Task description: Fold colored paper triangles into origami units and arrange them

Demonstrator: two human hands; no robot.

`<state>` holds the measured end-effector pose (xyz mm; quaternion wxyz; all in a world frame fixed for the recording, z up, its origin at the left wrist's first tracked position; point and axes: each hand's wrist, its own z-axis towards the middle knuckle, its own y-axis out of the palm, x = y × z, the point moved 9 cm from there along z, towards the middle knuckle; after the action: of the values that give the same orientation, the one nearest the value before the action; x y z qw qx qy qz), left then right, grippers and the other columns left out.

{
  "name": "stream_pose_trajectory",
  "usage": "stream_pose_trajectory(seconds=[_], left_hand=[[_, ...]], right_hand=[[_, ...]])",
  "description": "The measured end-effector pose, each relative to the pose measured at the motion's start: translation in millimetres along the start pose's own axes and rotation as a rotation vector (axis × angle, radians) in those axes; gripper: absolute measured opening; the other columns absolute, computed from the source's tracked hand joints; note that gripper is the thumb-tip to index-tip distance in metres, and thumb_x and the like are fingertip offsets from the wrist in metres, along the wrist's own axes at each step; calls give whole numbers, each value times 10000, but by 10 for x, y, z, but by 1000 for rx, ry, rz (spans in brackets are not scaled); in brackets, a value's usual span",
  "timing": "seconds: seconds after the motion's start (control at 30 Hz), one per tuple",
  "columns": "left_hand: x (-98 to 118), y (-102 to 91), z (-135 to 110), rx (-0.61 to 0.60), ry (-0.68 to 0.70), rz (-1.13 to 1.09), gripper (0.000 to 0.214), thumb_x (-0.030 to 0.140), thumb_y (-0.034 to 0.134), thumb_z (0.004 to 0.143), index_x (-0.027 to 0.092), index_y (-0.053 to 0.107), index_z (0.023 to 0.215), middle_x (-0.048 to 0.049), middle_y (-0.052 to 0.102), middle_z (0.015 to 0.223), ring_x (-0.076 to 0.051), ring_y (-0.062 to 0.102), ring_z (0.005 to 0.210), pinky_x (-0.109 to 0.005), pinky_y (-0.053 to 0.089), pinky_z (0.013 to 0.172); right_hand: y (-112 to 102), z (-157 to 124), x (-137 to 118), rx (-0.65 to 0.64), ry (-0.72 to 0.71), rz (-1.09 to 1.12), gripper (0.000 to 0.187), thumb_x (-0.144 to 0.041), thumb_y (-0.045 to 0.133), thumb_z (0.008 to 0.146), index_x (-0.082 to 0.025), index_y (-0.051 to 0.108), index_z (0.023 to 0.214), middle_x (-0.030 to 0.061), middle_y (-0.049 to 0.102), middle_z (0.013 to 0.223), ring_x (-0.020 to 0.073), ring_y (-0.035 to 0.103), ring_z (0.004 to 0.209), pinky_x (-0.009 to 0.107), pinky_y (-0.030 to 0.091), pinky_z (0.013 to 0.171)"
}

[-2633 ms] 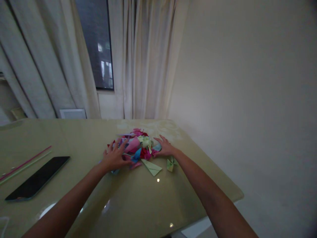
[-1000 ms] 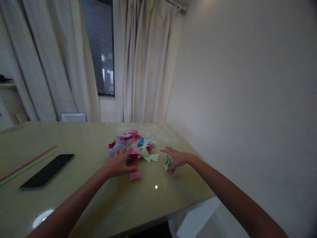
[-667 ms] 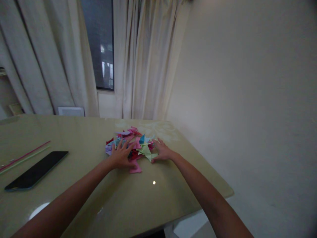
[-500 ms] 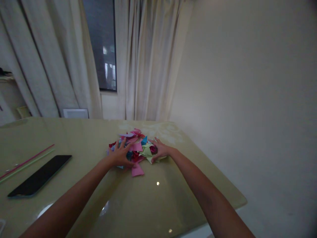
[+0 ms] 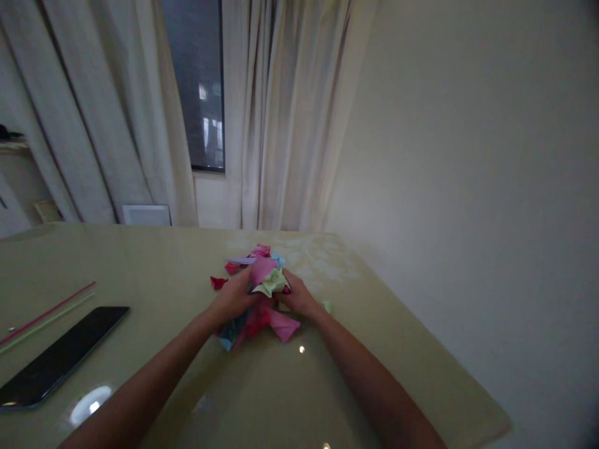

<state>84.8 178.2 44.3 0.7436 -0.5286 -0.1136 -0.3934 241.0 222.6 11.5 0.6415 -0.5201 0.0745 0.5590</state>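
A heap of crumpled, folded coloured papers [image 5: 269, 284] in pink, red, blue and pale green lies on the glossy table. My left hand [image 5: 234, 296] presses in from the left side, its fingers closed around papers. From the right, my right hand [image 5: 298, 294] grips the same bunch, with a pale green piece and a pink piece squeezed up between both hands. Loose pink paper [image 5: 283, 324] and bluish paper [image 5: 228, 337] spill out toward me below the hands. A red scrap [image 5: 218, 282] rests left of the heap. My fingertips are partly hidden in the papers.
On the left of the table [image 5: 154, 268] lie a black phone-like slab [image 5: 60, 349] and two thin sticks, one pink [image 5: 51, 312] and one green [image 5: 47, 323]. Curtains [image 5: 299, 125] and a window stand behind. A wall runs along the right side.
Both hands have moved closer together and closed on the papers, which were spread between open fingers before. Pink and green pieces are pushed up, and some papers have shifted toward me.
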Motion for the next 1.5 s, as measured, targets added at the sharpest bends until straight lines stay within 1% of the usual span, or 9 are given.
stream_pose_trajectory(seconds=[0.3, 0.47, 0.6, 0.73, 0.93, 1.13, 1.23, 1.37, 1.5], left_hand=[[-148, -714, 132, 78, -162, -280, 838, 620, 700, 816, 172, 466, 1485, -121, 722, 1212, -281, 721, 1033, -453, 597, 909], [-392, -947, 67, 44, -243, -166, 917, 654, 724, 743, 164, 478, 1477, -199, 653, 1367, -348, 685, 1179, -520, 590, 939], [-45, -1043, 89, 103, -92, 15, 659, 575, 630, 874, 155, 581, 1379, -185, 638, 1398, -343, 602, 1306, -545, 463, 1127], [664, -466, -11, -104, 125, 34, 476, 459, 590, 968, 223, 601, 1382, -117, 669, 1358, -280, 611, 1280, -458, 473, 1115], [1056, 735, -464, -528, 324, 224, 722, 615, 724, 856, 265, 557, 1465, -139, 483, 1601, -412, 382, 1502, -679, 297, 1209], [665, 541, -368, -496, 44, 546, 426, 300, 675, 934, 223, 644, 1352, -174, 621, 1435, -391, 584, 1315, -637, 440, 1074], [550, 222, -314, -475, -102, 659, 397, 214, 653, 929, 240, 662, 1325, -162, 684, 1323, -380, 654, 1208, -633, 476, 998], [560, -21, -261, -368, -185, 794, 331, 190, 629, 935, 217, 711, 1254, -200, 642, 1378, -418, 613, 1244, -642, 497, 949], [963, 414, -343, -312, 123, 602, 292, 273, 565, 998, 219, 690, 1257, -158, 633, 1410, -353, 566, 1315, -631, 409, 1119]], right_hand=[[-447, 497, -657, -93, -134, 104, 936, -321, 793, 855, -241, 262, 1621, 86, 726, 1193, 237, 709, 1020, 388, 524, 948], [-386, 791, -308, -303, 24, 135, 954, -355, 857, 776, -270, 361, 1587, 116, 656, 1325, 155, 693, 837, 310, 559, 767], [-216, 1140, 106, -343, 124, 244, 839, -357, 857, 766, -231, 487, 1509, 126, 676, 1304, 190, 704, 938, 346, 587, 818], [-80, 1561, 452, -98, 211, -50, 554, -410, 746, 895, -170, 635, 1382, 176, 634, 1398, 271, 656, 1178, 458, 523, 1032], [606, 1728, 524, -360, 177, -303, 471, -499, 729, 913, -182, 742, 1261, 153, 654, 1422, 347, 454, 1451, 512, 328, 1223], [815, 1288, 130, -639, 21, -228, 322, -494, 715, 937, -205, 797, 1051, 62, 792, 1084, 247, 704, 1046, 340, 526, 959], [583, 975, -123, -702, -36, -93, 375, -509, 678, 964, -224, 752, 1195, 51, 786, 1129, 209, 722, 1002, 293, 544, 883], [-287, 747, -43, -370, 77, -143, 384, -506, 613, 1002, -195, 733, 1192, 86, 767, 1182, 203, 720, 1012, 305, 547, 880], [-1045, 240, 375, -152, 362, -535, 366, -504, 638, 982, -169, 734, 1093, 148, 775, 1043, 261, 726, 955, 357, 533, 844]])
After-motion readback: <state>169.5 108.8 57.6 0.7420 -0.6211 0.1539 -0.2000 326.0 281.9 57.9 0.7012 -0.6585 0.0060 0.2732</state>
